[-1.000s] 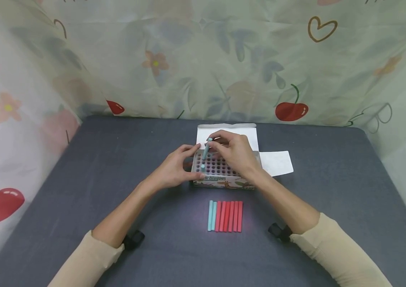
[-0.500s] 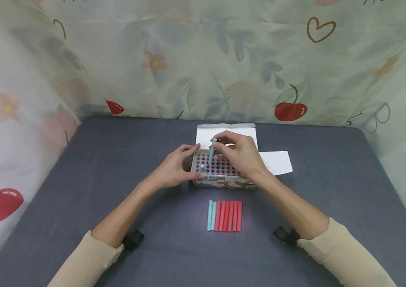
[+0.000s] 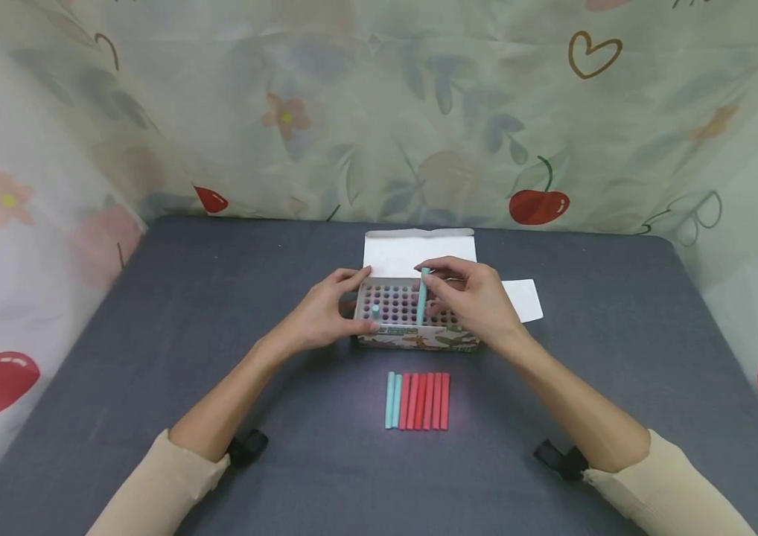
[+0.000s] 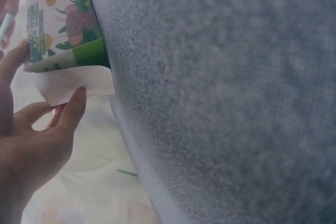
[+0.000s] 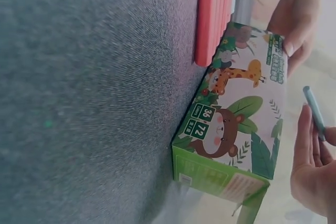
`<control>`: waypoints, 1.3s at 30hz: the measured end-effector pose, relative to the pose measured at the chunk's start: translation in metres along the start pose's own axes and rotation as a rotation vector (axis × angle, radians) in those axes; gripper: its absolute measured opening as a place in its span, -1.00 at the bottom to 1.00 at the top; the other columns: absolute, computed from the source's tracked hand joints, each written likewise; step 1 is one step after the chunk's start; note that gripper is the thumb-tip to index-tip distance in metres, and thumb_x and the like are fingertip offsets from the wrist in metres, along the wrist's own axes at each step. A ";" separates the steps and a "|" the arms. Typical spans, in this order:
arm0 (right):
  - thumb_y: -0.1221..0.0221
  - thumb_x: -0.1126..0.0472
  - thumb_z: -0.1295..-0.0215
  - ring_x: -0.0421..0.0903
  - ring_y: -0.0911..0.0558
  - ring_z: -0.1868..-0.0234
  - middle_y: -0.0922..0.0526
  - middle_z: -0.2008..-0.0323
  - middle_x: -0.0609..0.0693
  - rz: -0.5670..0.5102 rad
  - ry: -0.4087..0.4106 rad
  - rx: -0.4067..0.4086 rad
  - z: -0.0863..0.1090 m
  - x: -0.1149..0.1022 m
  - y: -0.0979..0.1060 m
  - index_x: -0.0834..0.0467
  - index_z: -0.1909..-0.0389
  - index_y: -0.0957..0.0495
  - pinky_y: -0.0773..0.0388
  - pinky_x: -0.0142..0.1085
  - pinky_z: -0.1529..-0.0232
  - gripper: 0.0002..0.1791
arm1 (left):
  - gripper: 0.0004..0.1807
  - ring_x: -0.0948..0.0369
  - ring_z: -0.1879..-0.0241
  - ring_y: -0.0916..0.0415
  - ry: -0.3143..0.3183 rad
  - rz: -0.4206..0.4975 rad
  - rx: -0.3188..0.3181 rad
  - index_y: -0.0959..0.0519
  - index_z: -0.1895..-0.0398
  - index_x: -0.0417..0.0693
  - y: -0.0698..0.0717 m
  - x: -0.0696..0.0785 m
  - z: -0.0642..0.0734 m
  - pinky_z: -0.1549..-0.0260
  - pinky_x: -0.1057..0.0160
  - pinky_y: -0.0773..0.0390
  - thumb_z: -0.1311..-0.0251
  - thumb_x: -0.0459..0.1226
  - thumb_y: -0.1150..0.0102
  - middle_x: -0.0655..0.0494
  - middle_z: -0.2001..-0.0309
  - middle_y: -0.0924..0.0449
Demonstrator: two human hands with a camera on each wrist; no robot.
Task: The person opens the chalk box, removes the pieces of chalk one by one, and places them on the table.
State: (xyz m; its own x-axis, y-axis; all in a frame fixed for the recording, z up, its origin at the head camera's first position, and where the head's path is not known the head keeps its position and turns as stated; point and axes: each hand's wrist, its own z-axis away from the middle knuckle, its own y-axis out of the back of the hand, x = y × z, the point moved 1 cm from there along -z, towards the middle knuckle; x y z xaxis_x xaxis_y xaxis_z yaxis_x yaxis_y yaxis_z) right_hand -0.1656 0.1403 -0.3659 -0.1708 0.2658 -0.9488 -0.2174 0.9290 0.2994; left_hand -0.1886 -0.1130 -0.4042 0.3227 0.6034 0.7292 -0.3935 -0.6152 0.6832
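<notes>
My right hand point(image 3: 482, 301) pinches a light-blue chalk stick point(image 3: 422, 299) between thumb and fingertips. It holds the stick almost upright over the front part of an open box point(image 3: 412, 339) with a tray of round holes. My left hand point(image 3: 315, 314) grips the box's left end, its thumb at the front corner and fingers at the back. In the left wrist view, those fingers touch a white end flap point(image 4: 73, 83). Another blue stick point(image 3: 375, 310) pokes up from a hole near the left thumb. The right wrist view shows the held stick point(image 5: 314, 111) beside the box.
In front of the box lies a row of chalk: two blue sticks point(image 3: 393, 400) at left, several red sticks point(image 3: 424, 402) at right. The white lid point(image 3: 392, 253) is folded back behind, and a side flap point(image 3: 526, 299) sticks out right. A patterned curtain surrounds the table.
My right hand has carried the blue stick rightward and toward the front of the tray, and the stick now stands more upright. My left hand stays on the box.
</notes>
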 end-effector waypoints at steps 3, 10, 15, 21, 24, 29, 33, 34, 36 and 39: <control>-0.20 0.21 -0.42 0.17 -0.72 0.38 -0.62 0.27 0.20 -0.017 -0.022 -0.008 0.006 0.000 0.004 0.29 -0.11 -0.59 -0.68 -0.12 0.24 -0.67 | 0.03 -0.11 -0.27 -0.39 -0.005 -0.014 0.004 -0.05 -0.59 0.03 0.000 0.000 0.000 -0.08 0.00 -0.54 -0.13 -0.06 -0.44 -0.15 -0.40 -0.16; -0.21 0.20 -0.42 0.08 -0.73 0.39 -0.70 0.22 0.21 0.006 -0.071 -0.016 0.020 0.003 0.012 0.27 -0.11 -0.60 -0.67 -0.19 0.23 -0.67 | 0.02 -0.10 -0.23 -0.45 -0.009 -0.006 0.001 -0.05 -0.59 0.04 0.000 0.000 0.000 -0.05 0.02 -0.56 -0.14 -0.07 -0.44 -0.14 -0.40 -0.16; -0.21 0.26 -0.40 0.03 -0.75 0.37 -0.68 0.15 0.31 -0.017 -0.106 -0.043 0.030 0.008 0.018 0.32 -0.13 -0.58 -0.68 -0.16 0.23 -0.66 | 0.02 -0.08 -0.20 -0.47 -0.011 -0.012 0.000 -0.06 -0.59 0.05 0.000 0.001 0.000 -0.04 0.02 -0.57 -0.14 -0.06 -0.44 -0.13 -0.39 -0.17; -0.24 0.27 -0.38 0.07 -0.75 0.37 -0.65 0.12 0.29 -0.037 -0.140 -0.073 0.044 0.015 0.024 0.37 -0.12 -0.56 -0.68 -0.20 0.22 -0.63 | 0.03 -0.09 -0.22 -0.44 -0.014 -0.019 -0.007 -0.04 -0.59 0.06 0.001 0.002 0.000 -0.05 0.00 -0.56 -0.14 -0.04 -0.44 -0.13 -0.40 -0.16; -0.25 0.25 -0.37 0.05 -0.75 0.36 -0.66 0.14 0.27 -0.038 -0.159 -0.090 0.050 0.019 0.025 0.36 -0.13 -0.56 -0.68 -0.21 0.21 -0.62 | 0.03 -0.08 -0.25 -0.42 -0.006 -0.029 -0.006 -0.04 -0.59 0.06 0.001 0.002 0.000 -0.06 -0.01 -0.55 -0.14 -0.03 -0.44 -0.13 -0.42 -0.15; -0.25 0.26 -0.36 0.02 -0.75 0.31 -0.69 0.15 0.26 -0.054 -0.188 -0.108 0.057 0.026 0.024 0.33 -0.13 -0.56 -0.69 -0.18 0.22 -0.63 | 0.02 -0.08 -0.27 -0.38 0.001 -0.041 0.003 -0.06 -0.59 0.07 0.002 0.002 0.000 -0.08 -0.03 -0.53 -0.14 -0.03 -0.43 -0.13 -0.41 -0.16; -0.26 0.28 -0.35 0.03 -0.75 0.30 -0.70 0.15 0.23 -0.062 -0.208 -0.113 0.063 0.031 0.024 0.32 -0.11 -0.58 -0.69 -0.17 0.23 -0.65 | 0.02 -0.08 -0.27 -0.37 -0.005 -0.043 -0.001 -0.05 -0.59 0.06 0.000 0.000 0.000 -0.08 -0.03 -0.52 -0.15 -0.02 -0.42 -0.12 -0.41 -0.17; -0.27 0.29 -0.34 0.04 -0.75 0.30 -0.70 0.15 0.23 -0.065 -0.212 -0.114 0.064 0.031 0.024 0.32 -0.11 -0.58 -0.69 -0.16 0.23 -0.65 | 0.02 -0.08 -0.27 -0.37 -0.006 -0.044 -0.001 -0.04 -0.59 0.06 0.000 0.000 0.000 -0.08 -0.04 -0.52 -0.15 -0.02 -0.42 -0.12 -0.41 -0.17; -0.27 0.29 -0.34 0.06 -0.75 0.30 -0.69 0.15 0.23 -0.070 -0.217 -0.114 0.067 0.031 0.024 0.33 -0.10 -0.59 -0.69 -0.14 0.23 -0.65 | 0.03 -0.08 -0.27 -0.38 -0.006 -0.044 0.000 -0.05 -0.59 0.07 0.000 0.000 0.001 -0.07 -0.04 -0.52 -0.14 -0.01 -0.42 -0.12 -0.41 -0.17; -0.29 0.30 -0.32 0.04 -0.75 0.27 -0.69 0.13 0.26 -0.078 -0.231 -0.118 0.069 0.033 0.024 0.34 -0.10 -0.58 -0.69 -0.12 0.24 -0.64 | 0.02 -0.08 -0.25 -0.40 -0.007 -0.039 0.006 -0.06 -0.59 0.07 0.000 0.000 0.001 -0.06 -0.04 -0.53 -0.13 -0.02 -0.43 -0.11 -0.40 -0.18</control>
State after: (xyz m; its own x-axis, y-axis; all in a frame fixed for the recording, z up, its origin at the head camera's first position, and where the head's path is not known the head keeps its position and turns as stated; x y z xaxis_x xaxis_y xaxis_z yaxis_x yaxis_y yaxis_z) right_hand -0.1096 0.1891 -0.3966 0.0718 0.2594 -0.9631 -0.3342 0.9160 0.2218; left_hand -0.1879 -0.1135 -0.4042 0.3441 0.6232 0.7023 -0.3755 -0.5942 0.7113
